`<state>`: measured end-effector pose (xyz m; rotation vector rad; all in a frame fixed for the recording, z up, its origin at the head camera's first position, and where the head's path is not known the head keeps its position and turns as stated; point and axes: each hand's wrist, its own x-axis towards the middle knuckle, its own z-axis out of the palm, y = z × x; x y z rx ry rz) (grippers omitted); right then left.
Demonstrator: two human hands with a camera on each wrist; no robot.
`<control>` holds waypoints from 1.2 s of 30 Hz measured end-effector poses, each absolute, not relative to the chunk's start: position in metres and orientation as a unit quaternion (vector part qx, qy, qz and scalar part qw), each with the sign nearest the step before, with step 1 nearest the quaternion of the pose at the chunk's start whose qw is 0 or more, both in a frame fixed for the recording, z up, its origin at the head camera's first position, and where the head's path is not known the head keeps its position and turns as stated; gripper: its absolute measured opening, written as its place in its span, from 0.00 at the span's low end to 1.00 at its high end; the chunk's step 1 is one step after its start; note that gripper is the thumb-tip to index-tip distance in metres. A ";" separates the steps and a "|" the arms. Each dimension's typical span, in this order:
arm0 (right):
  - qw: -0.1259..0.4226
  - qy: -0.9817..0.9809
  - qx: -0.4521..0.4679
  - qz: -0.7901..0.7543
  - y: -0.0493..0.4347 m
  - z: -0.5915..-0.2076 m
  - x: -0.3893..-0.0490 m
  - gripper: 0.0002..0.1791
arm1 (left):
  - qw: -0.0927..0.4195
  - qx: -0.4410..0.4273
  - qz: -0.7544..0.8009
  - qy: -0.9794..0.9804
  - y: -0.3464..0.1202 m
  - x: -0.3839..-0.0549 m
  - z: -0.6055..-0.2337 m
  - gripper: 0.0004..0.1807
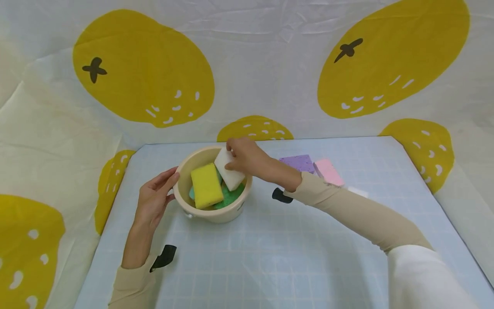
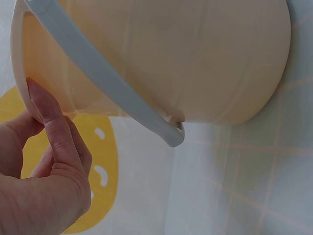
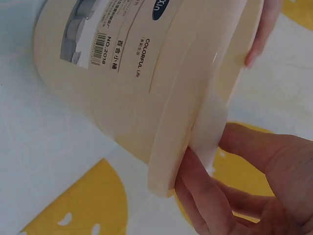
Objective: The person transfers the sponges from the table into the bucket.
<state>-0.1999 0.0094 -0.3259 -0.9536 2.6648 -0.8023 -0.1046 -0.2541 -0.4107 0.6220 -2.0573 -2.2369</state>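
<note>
A cream bucket (image 1: 218, 216) stands toward the back left of the table, its grey handle (image 2: 102, 73) hanging down along the side. My left hand (image 1: 152, 199) pinches the bucket's left rim between thumb and fingers. Over the right side of the mouth, my right hand (image 1: 251, 159) grips a white sponge (image 1: 227, 165), tilted and partly inside. In the right wrist view, the fingers of that hand are right at the rim. Inside lie a yellow sponge (image 1: 206, 187) on top and a green sponge (image 1: 232, 196) below, with a teal piece (image 1: 191, 193) mostly hidden.
Right of the bucket lie a purple sponge (image 1: 299, 162) and a pink sponge (image 1: 328, 172), with a white piece (image 1: 358, 191) partly behind the right sleeve. A patterned cloth (image 1: 266, 64) with yellow fruit rises behind the light blue gridded table (image 1: 251, 257).
</note>
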 end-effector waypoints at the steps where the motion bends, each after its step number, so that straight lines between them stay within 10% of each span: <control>1: 0.098 0.903 -0.325 -0.263 0.008 -0.327 -0.198 0.23 | 0.020 0.201 -0.721 -0.663 -0.254 -0.105 -0.411 0.37; 36: 0.119 0.899 -0.298 -0.298 0.044 -0.330 -0.202 0.14 | 0.021 0.204 -0.728 -0.654 -0.253 -0.104 -0.410 0.36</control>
